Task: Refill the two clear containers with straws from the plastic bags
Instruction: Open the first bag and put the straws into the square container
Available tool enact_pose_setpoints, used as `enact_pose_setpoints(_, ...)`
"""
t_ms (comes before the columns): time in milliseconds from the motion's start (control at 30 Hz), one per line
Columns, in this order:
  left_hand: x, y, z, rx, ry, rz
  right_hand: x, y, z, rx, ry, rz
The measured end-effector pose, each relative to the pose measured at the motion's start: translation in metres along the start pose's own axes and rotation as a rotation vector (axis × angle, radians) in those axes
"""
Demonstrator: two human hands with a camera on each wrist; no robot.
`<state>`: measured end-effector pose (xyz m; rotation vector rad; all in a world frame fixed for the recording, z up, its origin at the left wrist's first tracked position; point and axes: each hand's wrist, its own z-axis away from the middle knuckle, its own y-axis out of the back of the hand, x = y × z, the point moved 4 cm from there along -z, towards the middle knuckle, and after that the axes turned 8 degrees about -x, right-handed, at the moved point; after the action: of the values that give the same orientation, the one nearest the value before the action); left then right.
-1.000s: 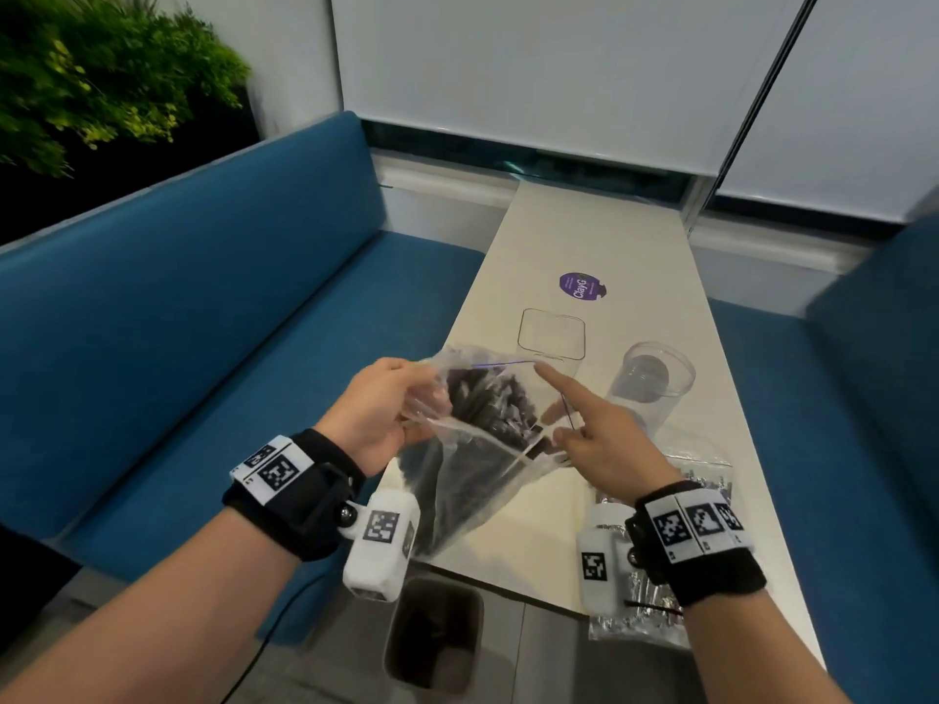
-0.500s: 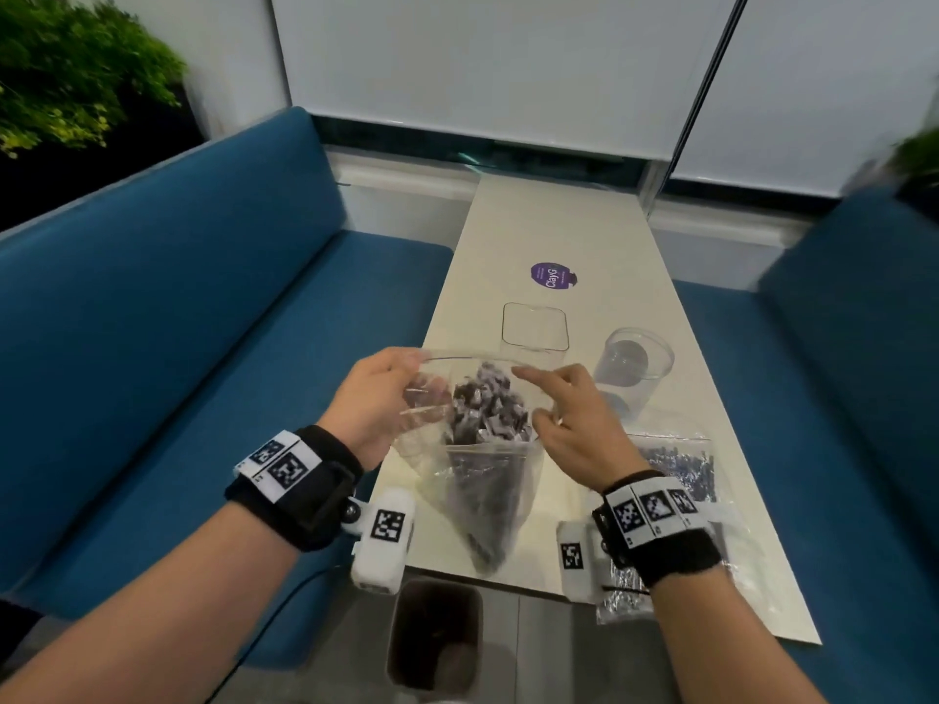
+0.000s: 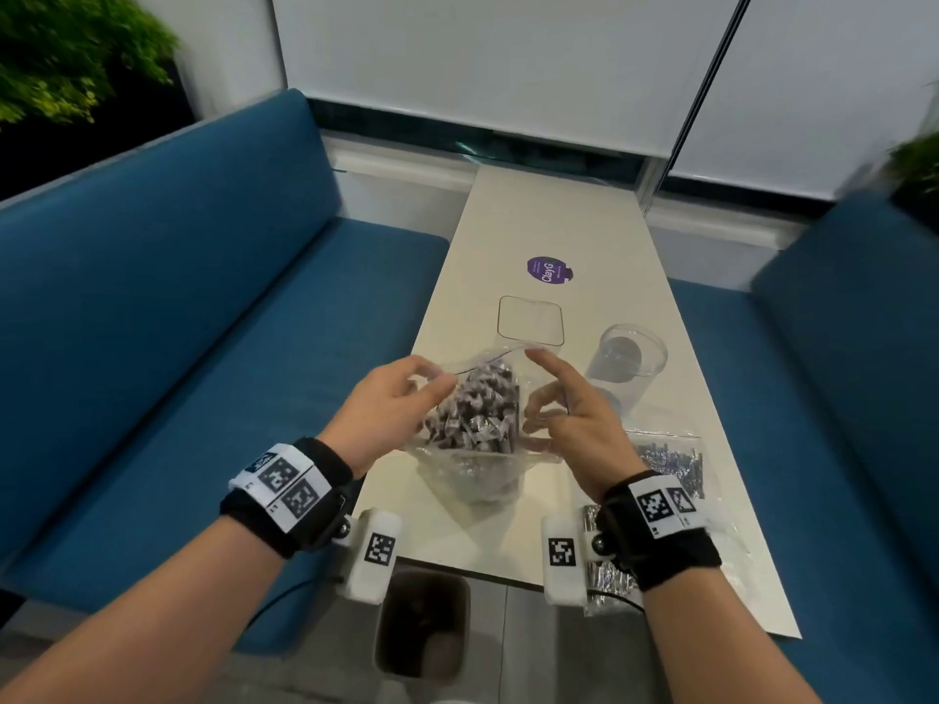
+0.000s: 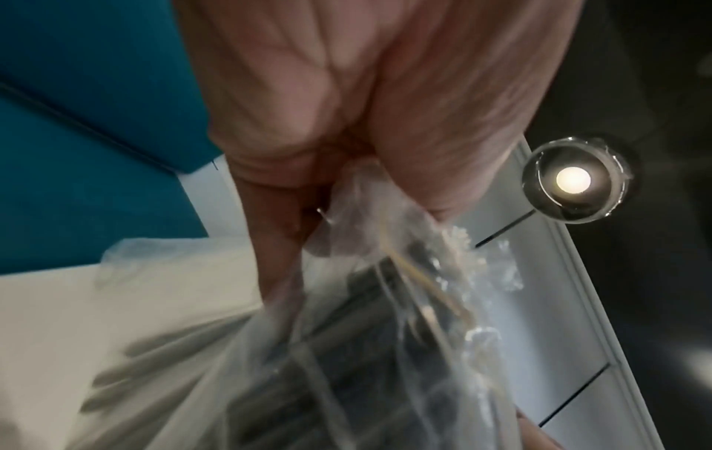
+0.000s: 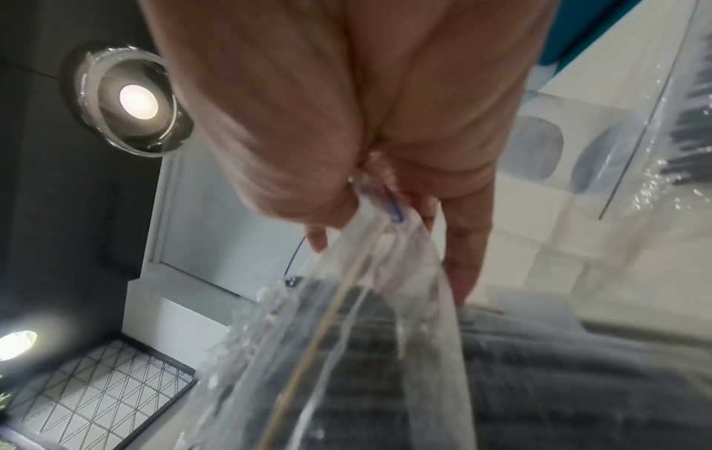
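Observation:
A clear plastic bag (image 3: 472,470) full of dark wrapped straws (image 3: 477,409) hangs upright over the table's near end, its mouth pulled wide. My left hand (image 3: 391,398) pinches the bag's left rim (image 4: 347,213). My right hand (image 3: 564,414) pinches the right rim (image 5: 381,198), index finger stretched out. Beyond the bag stand a square clear container (image 3: 531,320) and a round clear container (image 3: 627,360), both without straws. A second bag of wrapped straws (image 3: 670,464) lies flat on the table under my right wrist.
The long white table (image 3: 559,221) runs away from me between two blue benches (image 3: 178,322). A purple sticker (image 3: 549,269) lies past the square container. A dark bin (image 3: 421,622) stands on the floor below the table's near edge. Plants sit at upper left.
The bag has swung from slanted to upright and its mouth has been pulled wider. The straw ends now show from above. My view has shifted to centre on the table.

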<state>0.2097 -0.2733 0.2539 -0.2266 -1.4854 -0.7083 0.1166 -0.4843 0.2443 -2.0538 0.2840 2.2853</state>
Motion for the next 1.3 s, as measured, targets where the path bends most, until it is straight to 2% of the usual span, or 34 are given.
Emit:
enact_pose_setpoints(67, -0.005, -0.002, -0.002, 0.055, 0.022, 0.036, 0.003, -0.003, -0.002, 0.053, 0.029, 0.006)
enact_pose_setpoints(133, -0.009, -0.004, -0.005, 0.083, 0.083, 0.153, -0.001, -0.005, -0.001, 0.046, 0.043, 0.124)
enact_pose_setpoints(167, -0.012, -0.006, -0.007, 0.085, 0.111, 0.231, -0.002, -0.005, 0.001, 0.002, 0.03, 0.227)
enact_pose_setpoints(267, -0.01, -0.014, -0.006, 0.076, 0.171, 0.478, 0.004, -0.007, 0.008, -0.25, -0.045, 0.501)
enact_pose_setpoints(333, -0.005, -0.018, -0.003, 0.064, 0.205, 0.535, 0.007, -0.007, 0.013, -0.354, -0.11, 0.553)
enact_pose_setpoints(400, -0.007, -0.023, -0.003, 0.047, 0.218, 0.533, 0.009, -0.007, 0.014, -0.392, -0.136, 0.521)
enact_pose_setpoints(533, -0.011, -0.027, -0.001, -0.013, 0.151, 0.477, 0.017, -0.001, 0.009, -0.311, -0.12, 0.497)
enact_pose_setpoints(633, -0.008, -0.027, 0.003, -0.071, 0.11, 0.393, 0.025, 0.004, 0.007, -0.248, -0.011, 0.432)
enact_pose_setpoints(800, -0.012, -0.019, 0.001, 0.044, 0.155, 0.311, 0.024, 0.008, 0.008, -0.237, 0.126, 0.443)
enact_pose_setpoints(867, -0.012, -0.019, 0.0, 0.059, 0.186, 0.317, 0.019, 0.007, 0.009, -0.267, 0.131, 0.442)
enact_pose_setpoints(967, -0.011, -0.025, 0.0, 0.022, 0.196, 0.302, 0.017, 0.003, 0.011, -0.378, 0.052, 0.426)
enact_pose_setpoints(1067, -0.011, -0.032, -0.001, -0.011, 0.165, 0.306, 0.018, -0.002, 0.011, -0.438, 0.002, 0.44)
enact_pose_setpoints(1200, -0.01, -0.037, -0.004, -0.025, 0.139, 0.408, 0.014, -0.006, 0.009, -0.445, 0.057, 0.417)
enact_pose_setpoints(1300, -0.012, -0.036, -0.008, -0.024, 0.18, 0.406, 0.018, -0.001, 0.005, -0.338, 0.061, 0.462)
